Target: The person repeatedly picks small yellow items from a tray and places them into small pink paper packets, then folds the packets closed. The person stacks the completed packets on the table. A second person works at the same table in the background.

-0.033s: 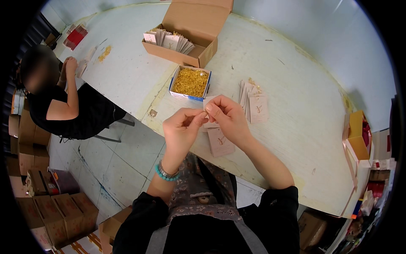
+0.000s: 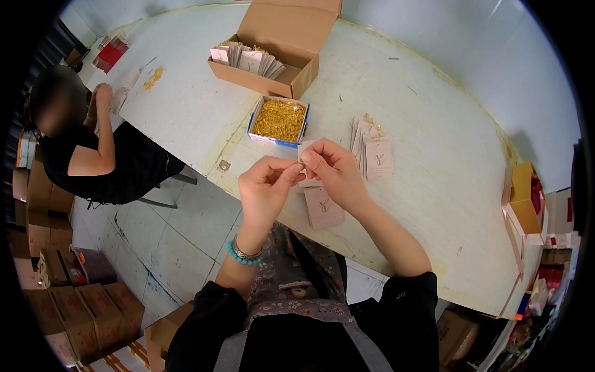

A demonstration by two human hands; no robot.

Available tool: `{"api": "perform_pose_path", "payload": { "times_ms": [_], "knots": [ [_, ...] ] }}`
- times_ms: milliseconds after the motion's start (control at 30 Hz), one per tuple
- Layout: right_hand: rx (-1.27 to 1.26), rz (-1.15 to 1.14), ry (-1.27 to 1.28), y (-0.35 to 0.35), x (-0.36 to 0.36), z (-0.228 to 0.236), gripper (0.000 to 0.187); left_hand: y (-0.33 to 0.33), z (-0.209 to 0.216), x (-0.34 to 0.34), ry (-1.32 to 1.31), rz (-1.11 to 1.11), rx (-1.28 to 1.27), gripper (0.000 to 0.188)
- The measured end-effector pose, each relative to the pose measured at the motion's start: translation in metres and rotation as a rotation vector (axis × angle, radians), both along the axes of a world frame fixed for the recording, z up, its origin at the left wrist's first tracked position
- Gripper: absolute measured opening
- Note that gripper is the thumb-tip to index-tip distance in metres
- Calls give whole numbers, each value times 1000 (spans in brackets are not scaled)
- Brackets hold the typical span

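Observation:
My left hand [image 2: 266, 186] and my right hand [image 2: 334, 173] meet fingertip to fingertip over the near part of the table. Both are closed in a pinch; whatever tiny thing lies between the fingertips is too small to make out. Partly hidden behind them is a pale card [image 2: 306, 148]; whether the fingers touch it, I cannot tell. Just below my right hand lies a pale card with a gold-coloured tie [image 2: 323, 209]. Right of the hands, several similar cards [image 2: 379, 160] overlap in a fanned pile. Beyond the hands stands a small blue-and-white box [image 2: 278, 143] of gold-coloured small pieces [image 2: 280, 119].
Farther back, an open cardboard box [image 2: 260, 79] holds a row of cards. Another person [image 2: 93, 142] sits at the table's left edge, hands raised near a small gold heap [image 2: 153, 78]. A yellow carton [image 2: 525, 198] stands at the right rim. Brown cartons [image 2: 83, 316] fill the floor lower left.

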State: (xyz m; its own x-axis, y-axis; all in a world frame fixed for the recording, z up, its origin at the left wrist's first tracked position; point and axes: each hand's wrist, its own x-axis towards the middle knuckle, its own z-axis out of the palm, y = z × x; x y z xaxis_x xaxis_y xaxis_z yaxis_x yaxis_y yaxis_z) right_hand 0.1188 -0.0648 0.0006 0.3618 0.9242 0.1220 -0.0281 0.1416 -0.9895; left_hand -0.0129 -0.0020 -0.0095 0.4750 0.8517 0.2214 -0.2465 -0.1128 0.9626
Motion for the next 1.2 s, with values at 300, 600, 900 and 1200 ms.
{"api": "perform_pose_path", "payload": {
  "times_ms": [300,600,900,1200],
  "knots": [
    [114,-138,-515,-4,6,3,11,4,-9,9,-195,-222,-557,14],
    [-79,-200,-84,-16,49,15,13,-46,-18,-13,946,30,314,61],
    [-88,-166,-120,-17,54,18,14,-37,-23,-32,597,-356,-121,50],
    [-135,-169,-159,-10,56,-1,13,31,2,30,859,-85,448,31]
  ]
}}
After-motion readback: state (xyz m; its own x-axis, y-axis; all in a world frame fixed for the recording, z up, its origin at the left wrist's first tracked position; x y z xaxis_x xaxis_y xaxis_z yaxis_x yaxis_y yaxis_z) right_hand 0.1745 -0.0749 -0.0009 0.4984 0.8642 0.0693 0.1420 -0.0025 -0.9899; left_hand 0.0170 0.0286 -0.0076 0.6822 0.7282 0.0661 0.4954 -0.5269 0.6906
